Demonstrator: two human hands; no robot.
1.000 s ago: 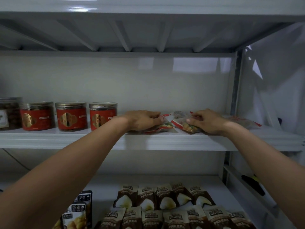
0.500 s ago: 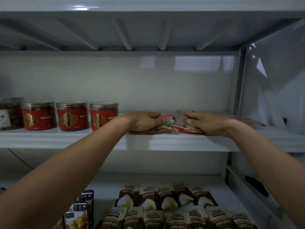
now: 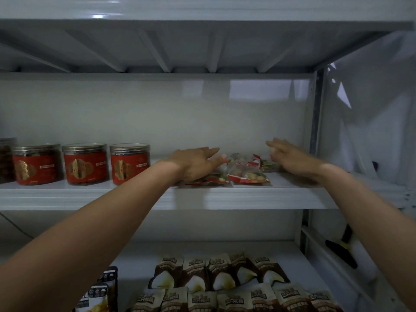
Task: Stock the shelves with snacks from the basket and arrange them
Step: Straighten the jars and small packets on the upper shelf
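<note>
Plainly, the snack packets (image 3: 246,171) lie flat just right of the frame's centre, on the middle shelf (image 3: 225,197). They look like light, crinkly film bags, soft and slippery, with loose contents likely to shift, so a sealed edge seems the best place to pinch. The left hand (image 3: 195,164) rests flat-fingered on the leftmost packet. The right hand (image 3: 290,157), blurred, hovers with fingers spread, gripping nothing. Red-labelled jars (image 3: 85,164) stand apart at left.
</note>
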